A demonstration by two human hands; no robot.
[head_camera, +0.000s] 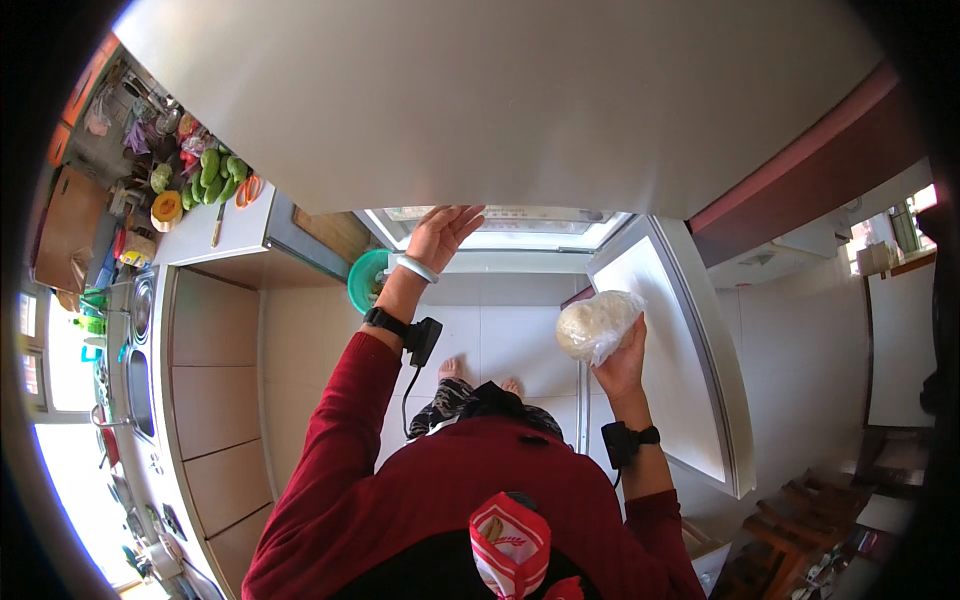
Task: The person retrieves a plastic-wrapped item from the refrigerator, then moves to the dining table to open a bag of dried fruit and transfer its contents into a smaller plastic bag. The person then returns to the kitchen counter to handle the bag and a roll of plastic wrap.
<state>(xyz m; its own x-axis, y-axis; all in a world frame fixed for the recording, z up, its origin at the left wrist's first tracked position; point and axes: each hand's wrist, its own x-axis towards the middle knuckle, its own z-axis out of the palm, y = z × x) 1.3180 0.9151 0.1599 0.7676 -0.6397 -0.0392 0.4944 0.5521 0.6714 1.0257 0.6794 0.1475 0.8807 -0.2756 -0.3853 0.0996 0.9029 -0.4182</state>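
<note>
My right hand [627, 361] grips a clear plastic bag [598, 324] of pale, rounded food, perhaps buns. It holds the bag beside the white inner face of an open refrigerator door [660, 337]. My left hand [444, 238] reaches to the front of the lit lower compartment [525, 219], fingers slightly apart and nothing visible in them. Its fingertips are close to the lower edge of the large beige upper panel [480, 112]; contact is unclear. That panel hides most of the compartment's interior.
A green basin [366, 281] stands on the floor left of the refrigerator. The counter [217, 240] at left holds green gourds [217, 176], a cut pumpkin [166, 207], orange-handled scissors [248, 192] and a knife [217, 226]. Wooden furniture [787, 525] stands at lower right.
</note>
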